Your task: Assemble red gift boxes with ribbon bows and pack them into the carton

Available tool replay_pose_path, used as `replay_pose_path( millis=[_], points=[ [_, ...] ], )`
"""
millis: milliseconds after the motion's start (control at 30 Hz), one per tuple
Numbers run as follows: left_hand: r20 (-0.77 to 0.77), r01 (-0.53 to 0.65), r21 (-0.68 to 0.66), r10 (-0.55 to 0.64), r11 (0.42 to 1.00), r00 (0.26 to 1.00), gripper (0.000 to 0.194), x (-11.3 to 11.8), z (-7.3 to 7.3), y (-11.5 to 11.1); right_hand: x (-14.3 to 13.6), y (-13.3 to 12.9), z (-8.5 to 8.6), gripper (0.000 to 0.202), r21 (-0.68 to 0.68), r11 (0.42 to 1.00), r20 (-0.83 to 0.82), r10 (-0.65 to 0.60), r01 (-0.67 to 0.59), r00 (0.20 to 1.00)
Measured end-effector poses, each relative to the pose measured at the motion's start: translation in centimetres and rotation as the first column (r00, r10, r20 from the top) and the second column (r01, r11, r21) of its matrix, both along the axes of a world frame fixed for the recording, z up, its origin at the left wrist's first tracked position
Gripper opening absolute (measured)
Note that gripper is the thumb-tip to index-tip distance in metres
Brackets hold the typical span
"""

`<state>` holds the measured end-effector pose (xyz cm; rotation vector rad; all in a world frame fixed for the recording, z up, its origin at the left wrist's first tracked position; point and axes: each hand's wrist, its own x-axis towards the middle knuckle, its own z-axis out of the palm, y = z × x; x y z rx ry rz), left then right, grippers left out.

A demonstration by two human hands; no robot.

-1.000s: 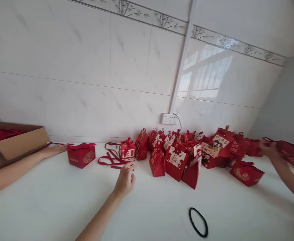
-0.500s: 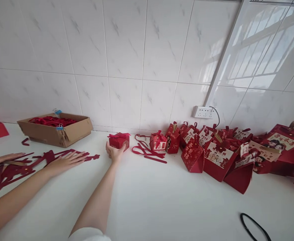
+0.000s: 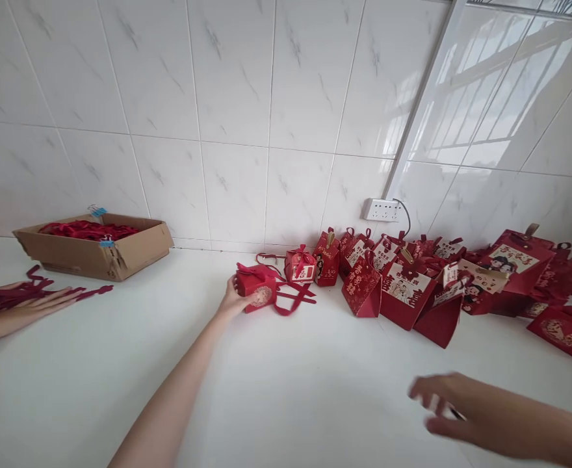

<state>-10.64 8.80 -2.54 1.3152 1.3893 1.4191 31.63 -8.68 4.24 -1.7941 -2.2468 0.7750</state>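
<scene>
My left hand (image 3: 233,300) is closed around the left side of a small red gift box (image 3: 258,290) with a red ribbon bow on top and a pale round print on its front. My right hand (image 3: 454,408) hovers low at the right, blurred, with thumb and curved fingers apart. A short dark piece shows in the gap of that hand; no hold on it can be made out. Just behind the held box lie loose red ribbon strips (image 3: 290,300). Past them stands another small red box (image 3: 301,265) with a bow.
Many red paper gift bags (image 3: 405,292) crowd the right, below a power strip (image 3: 383,210) on the tiled wall. At left stands a cardboard box (image 3: 95,257) of red ribbons. Another person's hand (image 3: 27,312) lies on ribbon strips (image 3: 93,292) at far left.
My left hand has brought the gift box rightward and nearer, close to the loose ribbons. My right hand has come into view over where the black loop lay. The view has swung right.
</scene>
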Motion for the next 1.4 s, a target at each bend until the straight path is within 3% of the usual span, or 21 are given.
replay_pose_path(
  millis=[67,167,267,367,500,633,700,800,933,1033,1133,1267,1400],
  points=[
    [-0.007,0.129,-0.009,-0.130,0.992,0.992,0.092,0.8,0.1,-2.1,-4.2,3.4,1.1,0.028,-0.112,0.985,-0.050,0.125,-0.130,0.991],
    [-0.004,0.359,-0.052,-0.360,0.932,0.933,0.093,1.9,0.7,-5.0,-9.7,8.0,1.4,0.034,0.000,0.996,-0.264,0.090,-0.093,0.960],
    [0.051,0.610,-0.098,-0.608,0.786,0.792,0.092,3.1,1.8,-6.7,-13.1,11.1,-0.6,0.043,-0.049,0.997,-0.659,0.016,-0.064,0.752],
    [0.080,0.737,-0.130,-0.734,0.663,0.675,0.083,4.1,2.7,-7.0,-14.8,12.4,-3.8,0.046,-0.182,0.978,-0.839,-0.098,-0.106,0.535],
    [-0.039,0.643,-0.113,-0.650,0.758,0.759,0.065,4.9,2.6,-6.3,-15.1,12.6,-6.7,0.048,-0.273,0.937,-0.911,-0.181,-0.215,0.370],
    [0.008,0.695,-0.122,-0.700,0.709,0.715,0.059,5.7,1.6,-5.3,-13.7,11.8,-6.4,0.040,-0.236,0.962,-0.889,-0.158,-0.135,0.430],
    [0.008,0.602,-0.108,-0.605,0.791,0.796,0.057,6.3,1.1,-5.1,-13.3,11.3,-5.6,0.038,-0.230,0.972,-0.870,-0.179,-0.056,0.460],
    [-0.026,0.341,-0.098,-0.345,0.935,0.938,0.063,7.4,0.4,-5.0,-13.3,10.8,-4.8,0.044,-0.204,0.979,-0.870,-0.194,0.028,0.453],
    [0.001,0.274,-0.044,-0.275,0.961,0.962,0.053,8.5,0.3,-5.5,-13.6,11.0,-4.7,0.044,-0.169,0.981,-0.901,-0.194,0.098,0.387],
    [0.045,0.186,-0.010,-0.185,0.982,0.982,0.040,8.7,0.9,-6.0,-13.5,11.7,-5.1,0.039,-0.180,0.959,-0.915,-0.245,0.218,0.320],
    [0.030,0.131,-0.003,-0.131,0.991,0.991,0.041,8.8,1.7,-6.5,-13.1,12.2,-5.1,0.041,-0.158,0.937,-0.901,-0.266,0.312,0.342],
    [-0.036,0.214,-0.062,-0.216,0.975,0.976,0.039,9.2,2.5,-7.1,-12.4,11.8,-4.0,0.037,-0.089,0.972,-0.885,-0.178,0.219,0.430],
    [-0.029,0.247,-0.099,-0.251,0.964,0.968,0.037,9.5,2.7,-7.5,-11.5,10.4,-1.9,0.033,-0.152,0.988,-0.776,-0.140,0.033,0.615]
  ],
)
